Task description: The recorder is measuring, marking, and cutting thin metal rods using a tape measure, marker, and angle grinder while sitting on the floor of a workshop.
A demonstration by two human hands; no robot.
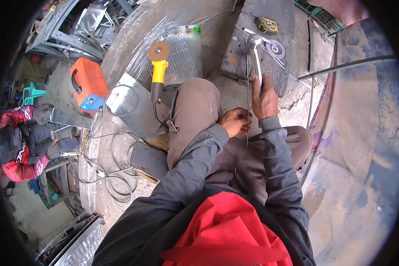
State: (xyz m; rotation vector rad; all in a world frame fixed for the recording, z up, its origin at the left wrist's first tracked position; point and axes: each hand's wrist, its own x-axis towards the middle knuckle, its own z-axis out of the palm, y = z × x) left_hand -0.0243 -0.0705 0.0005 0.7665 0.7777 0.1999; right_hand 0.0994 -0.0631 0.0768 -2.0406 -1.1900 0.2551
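Note:
My right hand is closed around the handle of a silver metal hammer. The hammer's head is over a dark wooden plank. My left hand pinches a thin metal rod above my lap. The rod runs lengthwise from the plank toward my legs, just left of the hammer handle. On the plank, beside the hammer head, lie a grey disc and some thin metal pieces. Farther back on it sits a black and yellow tape measure.
Left of my knee, a yellow angle grinder with a brown disc lies by wire mesh and sheet metal. Beyond stands an orange and blue machine. Cables coil on the floor. At far left, a co-worker handles metal.

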